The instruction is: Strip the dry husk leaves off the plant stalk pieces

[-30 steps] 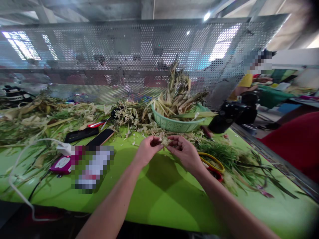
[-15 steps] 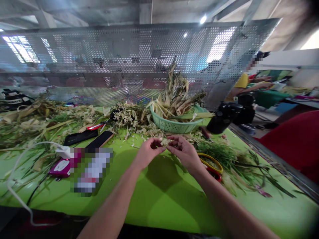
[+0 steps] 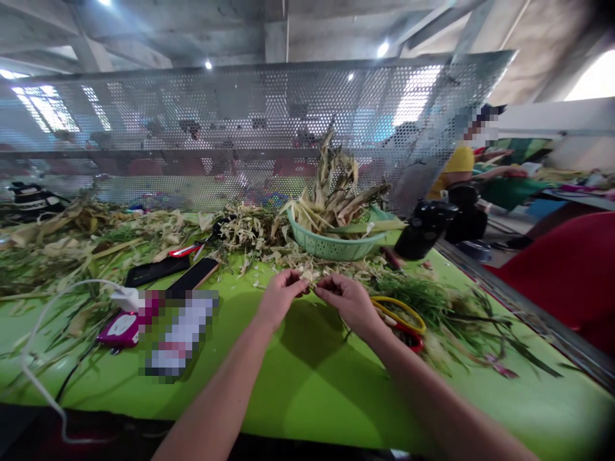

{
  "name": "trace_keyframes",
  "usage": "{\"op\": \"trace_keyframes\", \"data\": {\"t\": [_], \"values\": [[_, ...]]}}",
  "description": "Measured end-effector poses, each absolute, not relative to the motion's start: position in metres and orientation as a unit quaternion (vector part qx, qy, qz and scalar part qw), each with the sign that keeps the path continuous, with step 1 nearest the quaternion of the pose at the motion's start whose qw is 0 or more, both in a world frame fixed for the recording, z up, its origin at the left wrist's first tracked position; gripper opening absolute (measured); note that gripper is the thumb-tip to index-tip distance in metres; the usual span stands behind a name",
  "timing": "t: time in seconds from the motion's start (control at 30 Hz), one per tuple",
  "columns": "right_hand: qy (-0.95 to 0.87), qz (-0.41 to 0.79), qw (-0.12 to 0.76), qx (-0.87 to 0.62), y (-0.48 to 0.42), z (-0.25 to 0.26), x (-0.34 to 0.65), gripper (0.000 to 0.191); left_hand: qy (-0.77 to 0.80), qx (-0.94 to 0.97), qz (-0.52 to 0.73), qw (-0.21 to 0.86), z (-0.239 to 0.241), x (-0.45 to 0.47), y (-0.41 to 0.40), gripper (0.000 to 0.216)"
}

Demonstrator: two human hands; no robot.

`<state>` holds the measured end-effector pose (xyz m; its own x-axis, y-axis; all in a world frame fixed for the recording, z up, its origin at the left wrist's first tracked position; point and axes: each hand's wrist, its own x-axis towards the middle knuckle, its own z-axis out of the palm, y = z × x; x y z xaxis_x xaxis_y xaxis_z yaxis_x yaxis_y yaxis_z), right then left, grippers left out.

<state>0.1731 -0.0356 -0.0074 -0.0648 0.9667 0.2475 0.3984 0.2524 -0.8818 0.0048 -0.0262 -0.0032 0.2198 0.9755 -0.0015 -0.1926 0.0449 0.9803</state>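
My left hand (image 3: 279, 296) and my right hand (image 3: 349, 299) meet over the green table (image 3: 307, 378), fingers pinched together. Between the fingertips sits a small pale piece of dried husk (image 3: 307, 279), gripped from both sides. Just beyond the hands lies a litter of dry husk scraps (image 3: 288, 256). A light green plastic basket (image 3: 336, 244) full of dried corn husks (image 3: 334, 189) stands behind them. Yellow-and-red handled scissors (image 3: 403, 317) lie right beside my right wrist.
Two dark phones (image 3: 173, 272) and red-handled scissors (image 3: 187, 248) lie at mid-left, with a white charger and cable (image 3: 122, 296) and a pink device (image 3: 120, 328) nearer. Green stems (image 3: 451, 314) spread at right. A perforated metal screen (image 3: 240, 128) backs the table. A black camera (image 3: 425, 227) and another person (image 3: 461, 166) are at right.
My hands have shifted slightly down and drawn closer over the husk piece, with the fingers pinching tighter. The view has tilted a little. Nothing else on the table moved.
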Motion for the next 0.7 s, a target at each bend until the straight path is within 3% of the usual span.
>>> {"op": "trace_keyframes", "data": {"t": [0.33, 0.7], "values": [[-0.69, 0.241, 0.439, -0.522, -0.042, -0.004, 0.171, 0.016, 0.379, 0.516, 0.469, 0.608, -0.014, 0.009, -0.019, 0.033], [-0.678, 0.038, 0.478, -0.557, -0.071, 0.006, 0.199, 0.019, 0.392, 0.485, 0.502, 0.599, -0.021, 0.0, -0.015, 0.025]]}}
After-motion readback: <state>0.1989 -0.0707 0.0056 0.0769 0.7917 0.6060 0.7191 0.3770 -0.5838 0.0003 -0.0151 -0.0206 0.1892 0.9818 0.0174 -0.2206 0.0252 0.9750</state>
